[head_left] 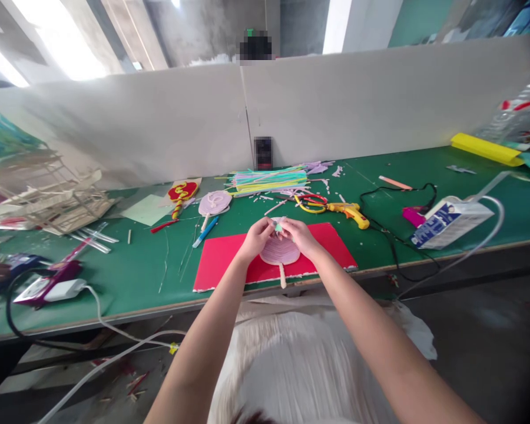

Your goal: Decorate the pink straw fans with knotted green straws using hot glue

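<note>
My left hand and my right hand meet over a pale lilac fan-shaped piece with a short cream handle. A small mint-green piece is pinched between the fingertips of both hands. Its exact form is too small to make out. The fan-shaped piece lies on a red board, its handle pointing toward me past the board's near edge. My fingers partly cover its upper part.
Pastel craft strips lie at the back. A yellow glue gun with a black cord sits to the right, near a milk carton. A second lilac fan, a blue pen and a power strip are on the left.
</note>
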A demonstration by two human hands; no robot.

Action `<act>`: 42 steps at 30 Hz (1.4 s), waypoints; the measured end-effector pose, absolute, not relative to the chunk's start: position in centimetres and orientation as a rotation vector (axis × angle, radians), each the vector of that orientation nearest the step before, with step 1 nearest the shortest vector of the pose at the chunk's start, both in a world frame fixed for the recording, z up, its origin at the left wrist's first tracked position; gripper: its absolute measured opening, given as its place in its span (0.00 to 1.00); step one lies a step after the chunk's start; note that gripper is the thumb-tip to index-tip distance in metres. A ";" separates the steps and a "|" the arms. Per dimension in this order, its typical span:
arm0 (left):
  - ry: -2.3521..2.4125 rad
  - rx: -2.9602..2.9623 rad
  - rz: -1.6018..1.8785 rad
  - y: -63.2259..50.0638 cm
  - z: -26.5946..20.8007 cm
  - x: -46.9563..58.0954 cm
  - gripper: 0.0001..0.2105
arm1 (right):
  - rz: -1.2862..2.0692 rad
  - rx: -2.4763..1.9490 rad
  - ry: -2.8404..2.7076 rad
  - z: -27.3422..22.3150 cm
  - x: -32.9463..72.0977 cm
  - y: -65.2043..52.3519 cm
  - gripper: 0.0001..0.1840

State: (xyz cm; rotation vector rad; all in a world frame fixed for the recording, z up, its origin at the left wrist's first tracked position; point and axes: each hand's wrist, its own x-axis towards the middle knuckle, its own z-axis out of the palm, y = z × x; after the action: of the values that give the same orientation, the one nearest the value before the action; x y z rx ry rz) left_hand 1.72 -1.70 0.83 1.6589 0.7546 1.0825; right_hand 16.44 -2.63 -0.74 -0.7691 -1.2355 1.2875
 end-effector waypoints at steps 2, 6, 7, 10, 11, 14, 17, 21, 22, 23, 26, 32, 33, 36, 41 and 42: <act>0.757 1.666 1.091 -1.7 0.9 1.7 0.12 | 1.296 -0.767 -1.233 -0.7 16.4 -2.6 0.15; 0.758 1.628 1.082 -1.7 0.9 1.8 0.12 | 1.310 -0.762 -1.235 -0.6 16.4 -2.8 0.16; 0.751 1.598 1.073 -1.8 0.9 1.8 0.13 | 1.310 -0.762 -1.234 -0.5 16.4 -2.8 0.16; 0.720 1.484 1.035 -1.9 1.0 2.0 0.14 | 1.304 -0.765 -1.231 -0.5 16.4 -2.8 0.15; 0.712 1.454 1.022 -1.9 1.0 2.0 0.15 | 1.298 -0.769 -1.227 -0.4 16.3 -2.8 0.15; 0.705 1.407 1.001 -1.9 0.9 2.2 0.15 | 1.249 -0.797 -1.233 -0.2 16.3 -2.9 0.16; 0.716 1.387 0.982 -1.7 0.7 2.2 0.13 | 1.179 -0.842 -1.296 0.2 16.2 -3.2 0.15; 0.724 1.421 0.979 -1.5 0.5 2.1 0.12 | 1.137 -0.872 -1.335 0.3 16.1 -3.4 0.14; 0.726 1.425 0.989 -1.5 0.6 2.1 0.12 | 1.142 -0.870 -1.328 0.3 16.1 -3.4 0.15; 0.733 1.421 1.005 -1.5 0.7 2.1 0.12 | 1.151 -0.867 -1.316 0.2 16.1 -3.3 0.16; 0.760 1.404 1.061 -1.8 1.0 2.1 0.12 | 1.163 -0.867 -1.290 0.0 16.2 -3.2 0.17; 0.737 1.392 1.058 -1.9 1.0 2.3 0.12 | 1.177 -0.859 -1.333 0.1 16.3 -3.2 0.14; 0.735 1.387 1.054 -1.9 1.0 2.4 0.12 | 1.173 -0.854 -1.340 0.1 16.3 -3.2 0.14; 0.704 1.398 1.027 -1.9 1.0 2.4 0.11 | 1.166 -0.842 -1.356 0.0 16.4 -3.2 0.14; 0.691 1.437 0.993 -2.0 1.3 2.3 0.10 | 1.159 -0.866 -1.364 -0.1 16.4 -3.1 0.15; 0.695 1.444 0.992 -2.1 1.3 2.3 0.10 | 1.151 -0.874 -1.367 -0.1 16.4 -3.1 0.16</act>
State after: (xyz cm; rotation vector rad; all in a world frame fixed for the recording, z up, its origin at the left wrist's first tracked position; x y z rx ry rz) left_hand 2.29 -2.07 1.34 1.4436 0.6948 0.9916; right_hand 16.36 -3.11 -0.08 -0.8737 -1.3674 1.1513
